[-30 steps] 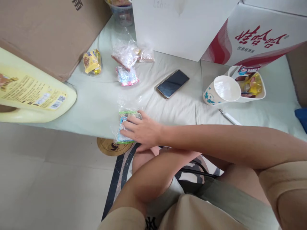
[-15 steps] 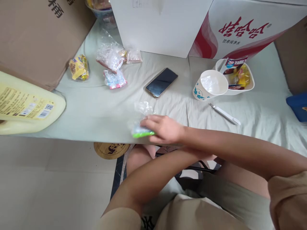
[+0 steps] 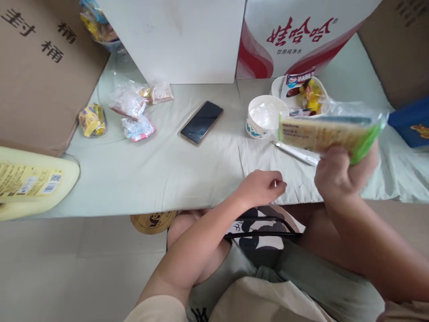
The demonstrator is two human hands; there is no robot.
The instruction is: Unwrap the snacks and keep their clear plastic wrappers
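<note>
My right hand (image 3: 345, 172) grips a clear-wrapped packet of soda biscuits (image 3: 318, 134) with a green end, raised above the right part of the cloth. The packet partly covers a white pen-shaped tool (image 3: 296, 153) and overlaps the view of a paper cup (image 3: 256, 129) and a white bowl (image 3: 278, 86). In the bowl are a dark-red snack packet (image 3: 296, 85) and a yellow one (image 3: 312, 96). My left hand (image 3: 263, 188) rests by the cloth's front edge, its fingers curled and thumb near the fingertips, with nothing visible in them.
A phone (image 3: 201, 122) lies mid-surface. To the left are crumpled clear wrappers (image 3: 127, 100), a yellow snack packet (image 3: 90, 120) and a pale-yellow jug (image 3: 40, 179). White boxes (image 3: 187, 40) and a brown carton (image 3: 36, 103) stand behind. At the far right is a blue container (image 3: 410, 125).
The biscuit packet has gone from the front middle to the raised right side in my right hand. My arms, crossed before, are now apart, and my left hand has come into view. The camera view has shifted.
</note>
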